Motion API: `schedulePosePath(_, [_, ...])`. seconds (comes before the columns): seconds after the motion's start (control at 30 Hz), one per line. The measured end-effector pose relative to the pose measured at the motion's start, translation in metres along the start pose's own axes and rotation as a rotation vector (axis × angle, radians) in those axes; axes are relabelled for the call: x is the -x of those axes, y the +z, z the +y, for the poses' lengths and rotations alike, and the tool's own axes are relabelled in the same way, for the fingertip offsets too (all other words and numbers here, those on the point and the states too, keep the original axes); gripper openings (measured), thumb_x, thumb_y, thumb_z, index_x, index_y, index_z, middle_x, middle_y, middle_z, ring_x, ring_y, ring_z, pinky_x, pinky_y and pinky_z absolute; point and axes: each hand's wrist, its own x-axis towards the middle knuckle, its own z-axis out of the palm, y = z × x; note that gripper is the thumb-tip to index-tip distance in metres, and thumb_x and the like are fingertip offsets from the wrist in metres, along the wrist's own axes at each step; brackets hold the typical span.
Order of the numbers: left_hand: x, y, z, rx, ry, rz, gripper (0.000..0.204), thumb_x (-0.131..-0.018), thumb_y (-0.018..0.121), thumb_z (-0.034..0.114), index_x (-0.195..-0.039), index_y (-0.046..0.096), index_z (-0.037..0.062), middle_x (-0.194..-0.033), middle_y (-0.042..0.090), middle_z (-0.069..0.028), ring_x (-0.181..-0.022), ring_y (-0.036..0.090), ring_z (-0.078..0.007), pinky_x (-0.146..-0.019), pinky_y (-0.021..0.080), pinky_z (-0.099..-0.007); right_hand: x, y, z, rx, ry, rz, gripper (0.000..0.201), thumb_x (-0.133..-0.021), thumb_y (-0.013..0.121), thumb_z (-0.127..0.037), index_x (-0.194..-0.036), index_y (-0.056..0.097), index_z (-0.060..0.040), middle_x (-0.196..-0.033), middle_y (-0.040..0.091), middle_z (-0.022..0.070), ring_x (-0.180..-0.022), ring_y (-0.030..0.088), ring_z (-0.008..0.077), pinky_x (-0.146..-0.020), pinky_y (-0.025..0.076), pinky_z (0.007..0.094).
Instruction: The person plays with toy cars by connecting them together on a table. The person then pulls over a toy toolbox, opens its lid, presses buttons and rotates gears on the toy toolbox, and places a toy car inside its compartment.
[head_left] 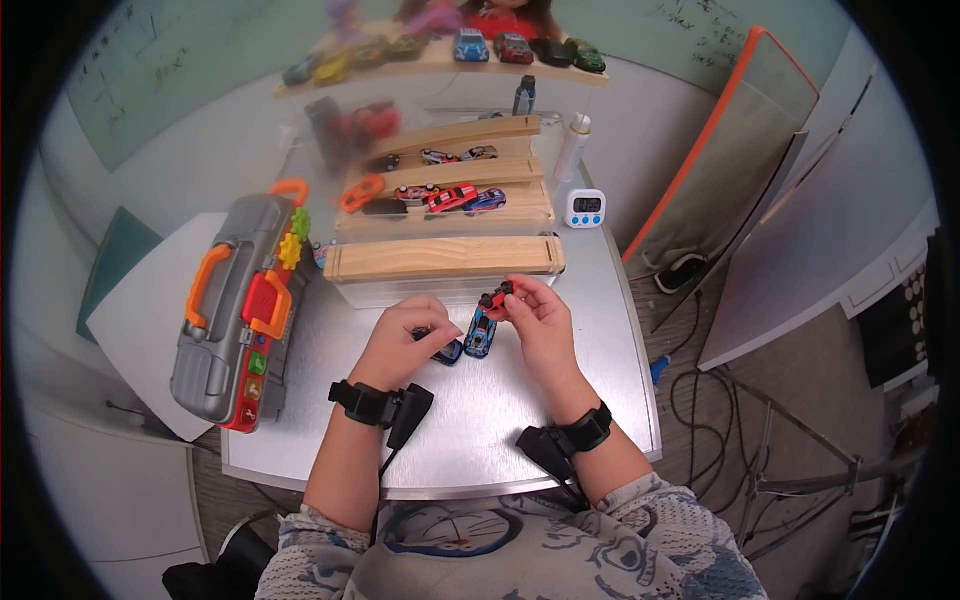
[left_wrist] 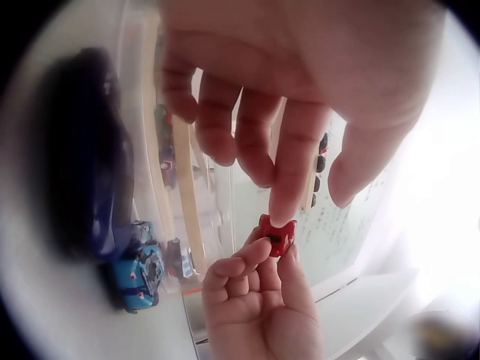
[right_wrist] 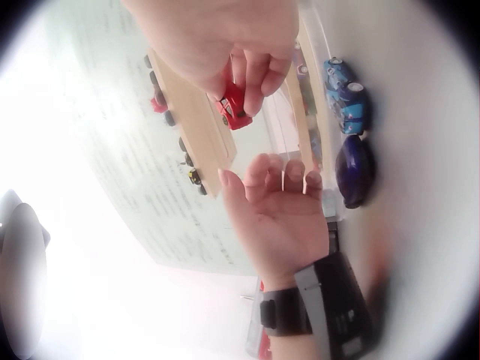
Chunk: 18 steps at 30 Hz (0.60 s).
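red toy car (right_wrist: 235, 106), glossy, with dark windows and wheels, tilted in the grip of the right hand (head_left: 545, 333) above the worktop (head_left: 480, 435). the left hand (head_left: 402, 345) is open, fingers loosely bent. other cars (head_left: 452, 197) lie among wooden boards (head_left: 440, 258) behind. sorting appears part done: the red toy car and 2 more, light blue car (head_left: 480, 336) and dark blue car (right_wrist: 355, 171), seemingly remain.

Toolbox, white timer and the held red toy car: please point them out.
Toolbox (head_left: 205, 368): head view, on its grey shell.
White timer (head_left: 585, 210): head view, on its front.
Red toy car (right_wrist: 235, 107): right wrist view, on its body.
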Motion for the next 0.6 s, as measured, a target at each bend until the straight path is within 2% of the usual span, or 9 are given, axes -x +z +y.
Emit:
schedulePosePath(0.07, [0.0, 0.002, 0.002, -0.02, 0.057, 0.024, 0.041, -0.076, 0.064, 0.007, -0.117, 0.057, 0.0067, -0.073, 0.049, 0.0004, -0.069, 0.046, -0.0088, -0.064, 0.04, -0.0224, 0.0, -0.001, -0.001, 0.001, -0.009, 0.0, 0.027, -0.086, 0.052, -0.003, -0.113, 0.049, 0.0029, -0.093, 0.061, 0.0115, -0.083, 0.061, 0.0184, -0.075, 0.049, 0.029])
schedulePosePath(0.13, [0.001, 0.007, 0.011, 0.196, -0.102, 0.125, 0.037, -0.076, 0.064, 0.006, -0.112, 0.059, 0.0047, -0.072, 0.048, 0.0009, -0.067, 0.045, -0.0081, -0.064, 0.04, -0.0221, 0.001, 0.0, 0.002, -0.042, 0.005, -0.055, 0.027, -0.086, 0.053, -0.003, -0.112, 0.049, 0.0034, -0.095, 0.059, 0.0105, -0.083, 0.062, 0.0179, -0.076, 0.05, 0.0265])
schedulePosePath(0.23, [0.003, 0.007, 0.014, 0.257, -0.196, 0.043, 0.035, -0.076, 0.064, 0.006, -0.11, 0.061, 0.0034, -0.071, 0.048, 0.0012, -0.065, 0.045, -0.008, -0.063, 0.04, -0.0223, 0.006, 0.007, 0.003, -0.034, 0.063, -0.128, 0.027, -0.086, 0.053, -0.002, -0.112, 0.049, 0.0031, -0.096, 0.058, 0.0101, -0.084, 0.061, 0.0177, -0.075, 0.05, 0.0265])
schedulePosePath(0.37, [0.002, 0.003, 0.008, 0.141, -0.193, -0.005, 0.033, -0.075, 0.064, 0.006, -0.108, 0.061, 0.0029, -0.071, 0.048, 0.0011, -0.064, 0.045, -0.0081, -0.063, 0.04, -0.0224, 0.005, 0.006, 0.001, -0.002, 0.082, -0.13, 0.027, -0.086, 0.053, -0.002, -0.113, 0.049, 0.0027, -0.095, 0.059, 0.0101, -0.085, 0.061, 0.0177, -0.076, 0.05, 0.027])
schedulePosePath(0.43, [0.001, -0.003, -0.002, -0.03, -0.025, 0.019, 0.031, -0.075, 0.065, 0.006, -0.105, 0.062, 0.0022, -0.071, 0.048, 0.0014, -0.065, 0.046, -0.0077, -0.063, 0.041, -0.0219, 0.002, 0.003, 0.0, -0.039, 0.032, -0.1, 0.028, -0.086, 0.053, -0.001, -0.113, 0.049, 0.0022, -0.095, 0.059, 0.0102, -0.085, 0.061, 0.0172, -0.076, 0.051, 0.0274])
schedulePosePath(0.57, [0.0, 0.002, 0.005, 0.01, -0.022, 0.088, 0.026, -0.074, 0.065, 0.006, -0.1, 0.063, 0.0015, -0.071, 0.05, 0.0006, -0.065, 0.047, -0.0081, -0.063, 0.041, -0.0219, 0.003, 0.003, 0.0, -0.025, 0.001, -0.088, 0.028, -0.085, 0.053, 0.0, -0.113, 0.049, 0.0021, -0.095, 0.059, 0.0102, -0.085, 0.061, 0.0167, -0.076, 0.051, 0.0273])
schedulePosePath(0.6, [0.0, 0.004, 0.009, 0.097, -0.084, 0.103, 0.024, -0.074, 0.065, 0.006, -0.098, 0.064, 0.0014, -0.071, 0.052, 0.0, -0.065, 0.047, -0.0085, -0.063, 0.041, -0.0222, 0.005, 0.005, -0.001, -0.027, 0.03, -0.1, 0.028, -0.085, 0.053, 0.0, -0.112, 0.049, 0.0021, -0.094, 0.059, 0.01, -0.085, 0.06, 0.0161, -0.076, 0.05, 0.0269])
